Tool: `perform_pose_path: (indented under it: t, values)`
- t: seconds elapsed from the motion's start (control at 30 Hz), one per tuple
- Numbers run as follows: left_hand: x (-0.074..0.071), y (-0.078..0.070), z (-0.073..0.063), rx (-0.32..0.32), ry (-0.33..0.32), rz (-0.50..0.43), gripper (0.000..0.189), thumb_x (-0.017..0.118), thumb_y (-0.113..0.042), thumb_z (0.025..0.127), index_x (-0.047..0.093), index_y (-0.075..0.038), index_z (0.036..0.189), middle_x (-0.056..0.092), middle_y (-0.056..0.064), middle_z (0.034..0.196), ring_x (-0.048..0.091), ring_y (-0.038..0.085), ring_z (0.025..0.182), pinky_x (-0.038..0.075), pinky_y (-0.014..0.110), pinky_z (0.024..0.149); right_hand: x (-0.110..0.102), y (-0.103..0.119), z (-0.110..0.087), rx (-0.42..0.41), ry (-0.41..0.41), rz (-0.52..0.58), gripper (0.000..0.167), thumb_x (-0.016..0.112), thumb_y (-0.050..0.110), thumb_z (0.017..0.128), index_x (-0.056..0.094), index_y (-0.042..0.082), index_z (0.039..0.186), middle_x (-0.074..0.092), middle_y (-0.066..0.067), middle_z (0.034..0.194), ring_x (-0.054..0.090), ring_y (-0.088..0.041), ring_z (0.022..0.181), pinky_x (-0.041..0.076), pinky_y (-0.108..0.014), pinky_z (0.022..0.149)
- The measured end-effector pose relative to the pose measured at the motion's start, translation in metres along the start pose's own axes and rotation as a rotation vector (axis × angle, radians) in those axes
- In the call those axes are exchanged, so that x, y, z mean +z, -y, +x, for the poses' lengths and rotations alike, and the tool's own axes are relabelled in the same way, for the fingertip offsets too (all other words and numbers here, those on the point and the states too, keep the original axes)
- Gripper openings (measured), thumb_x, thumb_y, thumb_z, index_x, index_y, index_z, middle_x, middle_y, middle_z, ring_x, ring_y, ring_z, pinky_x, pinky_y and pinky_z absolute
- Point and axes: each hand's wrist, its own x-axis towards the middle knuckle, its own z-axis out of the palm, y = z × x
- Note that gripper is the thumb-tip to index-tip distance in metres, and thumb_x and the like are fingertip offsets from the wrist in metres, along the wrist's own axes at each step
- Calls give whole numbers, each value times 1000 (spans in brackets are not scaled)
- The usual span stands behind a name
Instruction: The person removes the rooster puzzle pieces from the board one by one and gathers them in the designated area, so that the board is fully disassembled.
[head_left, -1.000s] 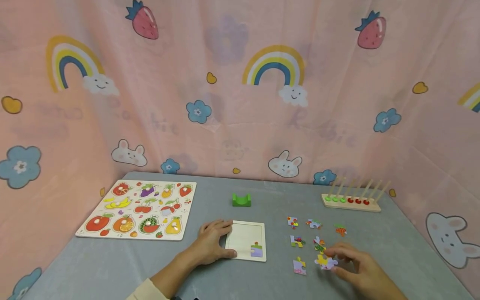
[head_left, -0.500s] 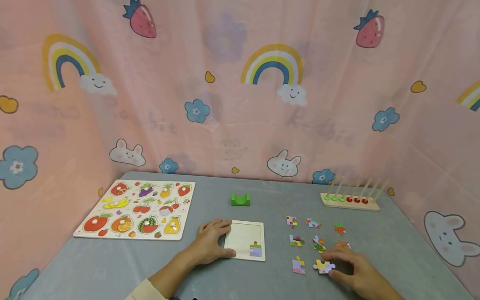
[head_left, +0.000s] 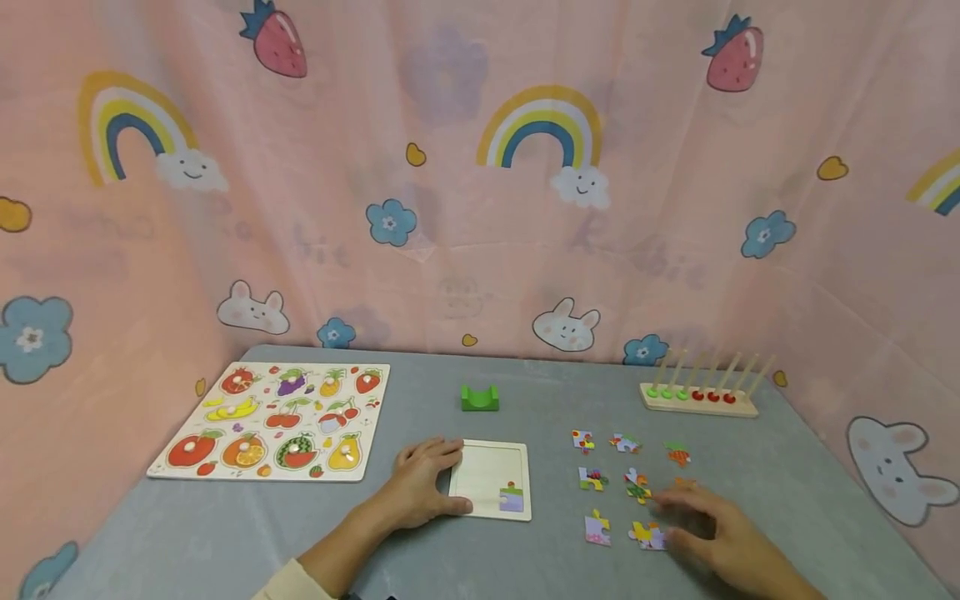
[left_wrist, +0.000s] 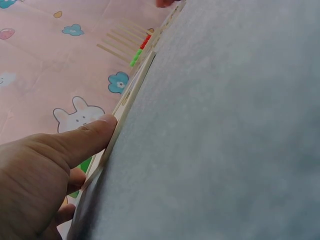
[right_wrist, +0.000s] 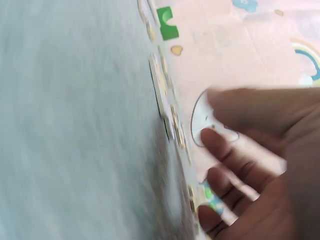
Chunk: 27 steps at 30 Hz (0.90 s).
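My left hand (head_left: 422,487) holds the left side of a square wooden puzzle tray (head_left: 478,475), its thumb at the near corner and fingers at the far one. In the left wrist view the thumb (left_wrist: 90,142) lies on the tray's edge. One lilac and green jigsaw piece (head_left: 512,498) sits in the tray's near right corner. My right hand (head_left: 723,533) hovers with parted fingers just right of a yellow and lilac jigsaw piece (head_left: 647,536) on the table, gripping nothing. An orange piece (head_left: 684,482) behind its fingers is partly hidden.
Several other jigsaw pieces (head_left: 597,528) lie in loose rows right of the tray. A fruit peg puzzle board (head_left: 281,427) is at the left. Behind the tray stands a green block (head_left: 480,400); a bead rack (head_left: 701,402) stands far right. A pink curtain (head_left: 465,208) hangs behind the table.
My right hand has set the yellow and lilac piece down at the front of the rows, let go and drawn slightly away to the right. The left hand stays on the tray.
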Motion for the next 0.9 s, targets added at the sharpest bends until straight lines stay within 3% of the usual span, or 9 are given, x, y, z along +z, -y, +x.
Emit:
perform_pose_path:
  t: [0.2, 0.47, 0.9]
  values:
    - [1, 0, 0, -10, 6, -12, 77, 84, -39, 73, 57, 3, 131, 48, 8, 142, 34, 34, 134, 17, 60, 103, -8, 15, 2, -54, -83, -74, 35, 76, 9, 83, 68, 10, 117, 61, 7, 112, 53, -11, 84, 45, -28, 66]
    - [1, 1, 0, -16, 6, -14, 76, 83, -40, 73, 57, 2, 132, 48, 7, 142, 33, 33, 135, 16, 59, 104, -20, 42, 9, -92, -118, -118, 44, 79, 9, 80, 66, 20, 120, 61, 9, 112, 52, -9, 85, 43, -28, 65]
    - [2, 2, 0, -10, 3, -22, 76, 83, -40, 74, 57, 2, 132, 48, 6, 143, 32, 33, 135, 16, 59, 104, -33, 102, 26, -189, -140, -80, 53, 79, 5, 79, 62, 21, 126, 60, 9, 111, 50, -9, 88, 40, -24, 70]
